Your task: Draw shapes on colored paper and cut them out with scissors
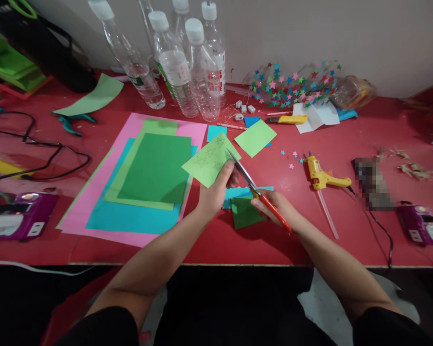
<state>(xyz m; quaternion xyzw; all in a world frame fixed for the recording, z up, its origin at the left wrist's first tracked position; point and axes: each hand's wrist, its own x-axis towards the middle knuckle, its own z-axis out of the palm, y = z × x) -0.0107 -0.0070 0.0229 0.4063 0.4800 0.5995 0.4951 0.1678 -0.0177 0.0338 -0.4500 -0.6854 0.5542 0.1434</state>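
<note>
My left hand [223,180] pinches the lower right edge of a light green paper card [205,168] with several stars drawn on it in pencil. In my right hand [274,204] is a pair of scissors [254,190] with red handles. Their blades point up and left, the tips over the card's right side; whether they touch the paper I cannot tell. Beneath my hands lie a dark green paper piece [243,214] and a blue paper strip [234,193]. A second light green card [255,138] rests just beyond.
Stacked coloured sheets [155,168] lie left. Several plastic bottles [205,81] stand at the back, beside a star-covered bottle [292,86] on its side. A yellow utility knife [292,119], tiny cut stars [292,166] and a glue gun [323,175] are to the right. Purple power sockets [29,216] sit left and right.
</note>
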